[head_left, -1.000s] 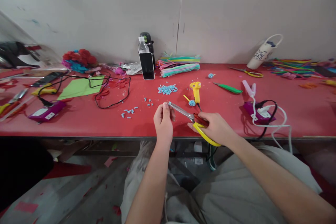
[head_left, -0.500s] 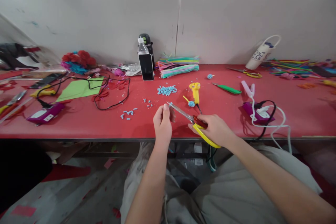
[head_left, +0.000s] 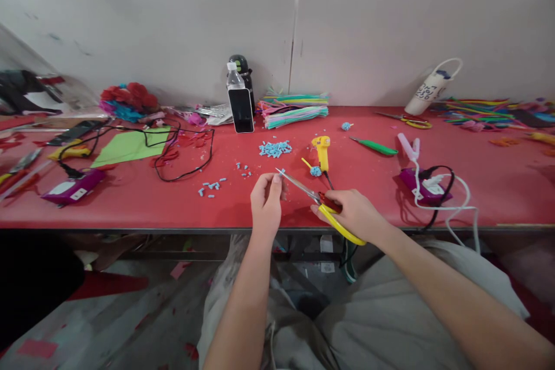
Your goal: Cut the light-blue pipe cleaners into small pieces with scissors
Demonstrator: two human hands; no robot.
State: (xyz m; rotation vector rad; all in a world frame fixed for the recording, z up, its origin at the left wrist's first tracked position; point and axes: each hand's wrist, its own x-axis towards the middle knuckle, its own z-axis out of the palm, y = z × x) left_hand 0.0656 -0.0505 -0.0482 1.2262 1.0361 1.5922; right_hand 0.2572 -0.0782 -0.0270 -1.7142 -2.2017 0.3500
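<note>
My right hand (head_left: 349, 214) grips a pair of scissors (head_left: 301, 186) with yellow and red handles, blades pointing up and left. The blade tips meet a small blue piece (head_left: 282, 171) at the fingertips of my left hand (head_left: 266, 199), whose thumb and fingers are pinched together on it. Beyond the hands lies a pile of short blue pieces (head_left: 276, 149); several more blue pieces (head_left: 212, 185) are scattered to the left. A fuzzy blue ball on a yellow stem (head_left: 315, 171) rests beside a yellow glue gun (head_left: 322, 151).
A phone (head_left: 241, 111) leans on a clear bottle (head_left: 234, 77) at the back. Bundles of pipe cleaners (head_left: 295, 113) lie by the divider. A green-handled tool (head_left: 375, 146), purple power strips (head_left: 76, 186) with cables, green paper (head_left: 130, 147) and a white tumbler (head_left: 427, 92) are also on the red table (head_left: 173, 208).
My left hand has shifted very slightly left. The scissors keep nearly the same position at its fingertips, and the blue pieces on the table stay put.
</note>
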